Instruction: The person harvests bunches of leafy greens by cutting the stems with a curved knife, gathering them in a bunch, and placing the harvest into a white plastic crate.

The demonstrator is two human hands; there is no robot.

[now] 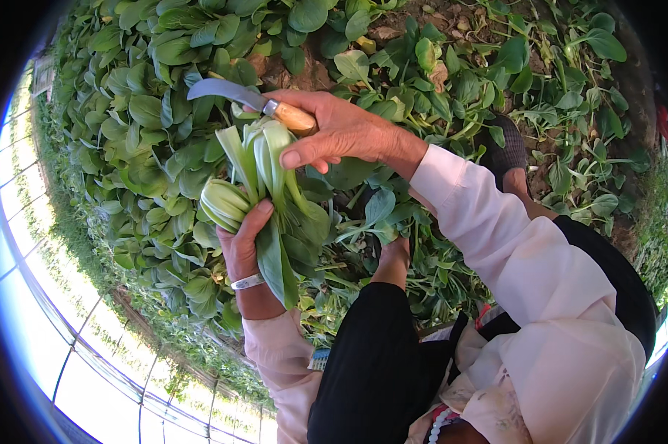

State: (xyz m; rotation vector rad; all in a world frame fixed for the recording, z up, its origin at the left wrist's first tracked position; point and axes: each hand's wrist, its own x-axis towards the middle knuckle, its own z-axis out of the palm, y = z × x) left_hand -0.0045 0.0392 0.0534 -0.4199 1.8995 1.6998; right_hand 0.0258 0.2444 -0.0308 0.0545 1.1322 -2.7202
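Note:
My left hand (242, 236) is wrapped around cut bok choy, its thumb across the pale stalks. One bok choy head (224, 204) shows its rounded green base at the left of the grip. Another bok choy head (271, 145) stands beside it, stalk ends up, its dark leaves hanging below the hand. In my right hand (345, 129) is a curved harvesting knife (293, 116) with a wooden handle and metal collar. Its hooked blade points left, above the stalk ends. The right thumb lies against the second head's stalks; the other right fingers are partly hidden.
Dense standing bok choy (145, 122) fills the left side. Loose leaves and plants (439, 100) lie on brown soil (306, 72) around my feet, near a dark shoe (505, 145). My black-trousered knee (367, 355) rises below the hands. A wire-like frame (84, 327) runs along the left edge.

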